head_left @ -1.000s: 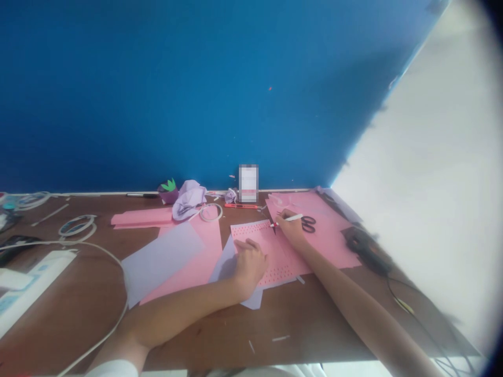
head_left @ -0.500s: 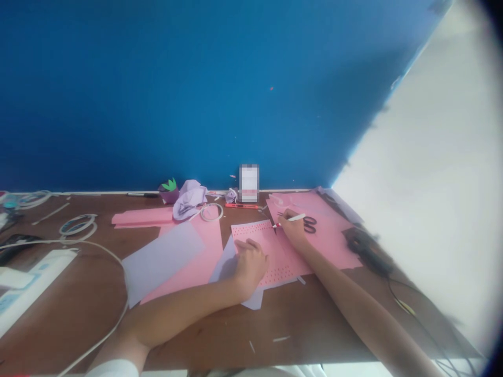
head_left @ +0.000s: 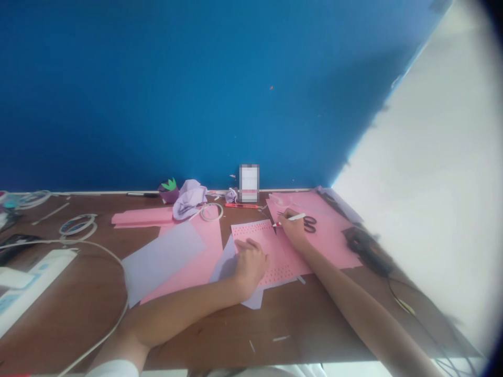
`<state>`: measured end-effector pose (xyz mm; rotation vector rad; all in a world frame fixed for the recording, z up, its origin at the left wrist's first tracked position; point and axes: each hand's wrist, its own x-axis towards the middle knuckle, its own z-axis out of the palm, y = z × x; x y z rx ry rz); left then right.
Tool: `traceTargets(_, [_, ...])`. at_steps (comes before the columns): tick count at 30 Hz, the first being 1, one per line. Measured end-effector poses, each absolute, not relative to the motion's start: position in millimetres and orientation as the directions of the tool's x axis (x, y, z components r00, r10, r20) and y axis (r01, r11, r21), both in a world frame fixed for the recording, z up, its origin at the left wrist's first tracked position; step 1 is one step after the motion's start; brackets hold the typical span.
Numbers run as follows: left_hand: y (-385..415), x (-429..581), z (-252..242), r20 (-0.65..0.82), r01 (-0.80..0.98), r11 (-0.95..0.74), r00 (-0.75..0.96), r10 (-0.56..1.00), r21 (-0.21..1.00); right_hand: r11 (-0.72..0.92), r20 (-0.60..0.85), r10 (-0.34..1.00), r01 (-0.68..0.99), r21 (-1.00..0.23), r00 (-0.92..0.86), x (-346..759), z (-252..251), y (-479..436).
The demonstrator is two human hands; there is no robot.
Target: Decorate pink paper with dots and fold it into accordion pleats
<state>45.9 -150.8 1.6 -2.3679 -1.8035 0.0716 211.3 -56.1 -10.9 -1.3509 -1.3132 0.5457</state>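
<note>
My right hand point(head_left: 291, 225) is closed around a white marker point(head_left: 297, 217), whose red tip is at the upper right edge of a pink sheet of paper point(head_left: 261, 238). Rows of small red marks run along the sheet's far and near ends. Flat on that sheet rests my left hand point(head_left: 251, 264), fingers stretched out and holding nothing. A lilac sheet point(head_left: 223, 267) sticks out beneath the pink one. Black scissor handles point(head_left: 310, 224) show just right of my right hand; the blades are mostly hidden behind it.
Larger pink paper point(head_left: 334, 246) lies at right, beside a dark corded device point(head_left: 367, 251). Leftward are a lilac sheet point(head_left: 161, 256), crumpled lilac paper point(head_left: 190, 199), tape rolls point(head_left: 78, 225) and a power strip point(head_left: 39, 288). A red pen point(head_left: 241, 206) lies near the blue wall point(head_left: 196, 94).
</note>
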Motion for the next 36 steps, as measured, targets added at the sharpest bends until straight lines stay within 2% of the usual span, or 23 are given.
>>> traceTargets(16, [-151.0, 45.7, 3.3, 0.052, 0.96, -0.259, 0.265, 0.963, -0.107, 0.231, 0.37, 0.889, 0.435, -0.87, 0.268, 212.9, -16.1, -51.9])
traceTargets(22, [-149.5, 45.8, 3.4, 0.015, 0.966, -0.259, 0.259, 0.966, -0.022, 0.183, 0.318, 0.891, 0.386, -0.904, 0.323, 212.9, -11.4, -55.5])
traceTargets(27, [-150.5, 46.7, 8.1, -0.034, 0.969, -0.245, 0.245, 0.969, -0.009, 0.203, 0.332, 0.885, 0.371, -0.906, 0.327, 212.6, -12.9, -55.2])
traceTargets(32, [-150.6, 46.5, 6.8, -0.004, 0.973, -0.227, 0.227, 0.974, 0.047, 0.188, 0.322, 0.88, 0.368, -0.911, 0.348, 212.9, -14.8, -54.7])
traceTargets(36, [-150.5, 47.1, 6.1, 0.046, 0.968, -0.25, 0.249, 0.967, 0.01, 0.193, 0.319, 0.866, 0.332, -0.923, 0.384, 211.2, -11.1, -57.7])
